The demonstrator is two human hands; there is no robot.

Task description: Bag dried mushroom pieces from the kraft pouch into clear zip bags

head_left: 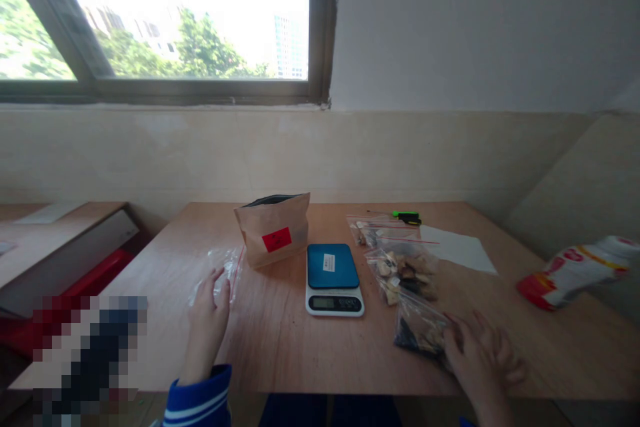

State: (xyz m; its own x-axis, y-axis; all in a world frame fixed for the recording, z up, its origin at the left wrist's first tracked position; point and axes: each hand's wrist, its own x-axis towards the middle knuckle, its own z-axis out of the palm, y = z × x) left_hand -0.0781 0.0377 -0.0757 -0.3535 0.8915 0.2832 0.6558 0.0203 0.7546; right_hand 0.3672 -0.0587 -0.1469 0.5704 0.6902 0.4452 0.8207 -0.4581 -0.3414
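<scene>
My left hand is open, fingers apart, over the edge of a flat, clear zip-lock bag on the left of the table. With thumb and forefinger, my right hand pinches the right edge of a clear zip-lock bag holding dark and tan dried pieces; its other fingers are spread. Just behind that lies a zip-lock bag of pale and brown dried pieces. Between my hands sits a kitchen scale with a blue top and a small white label. A brown paper pouch stands with its mouth open behind it.
At the back right are another small zip-lock bag, a green-and-black tool and a white sheet. A red-and-white bottle is near the right side. A wall with a window borders the wooden table.
</scene>
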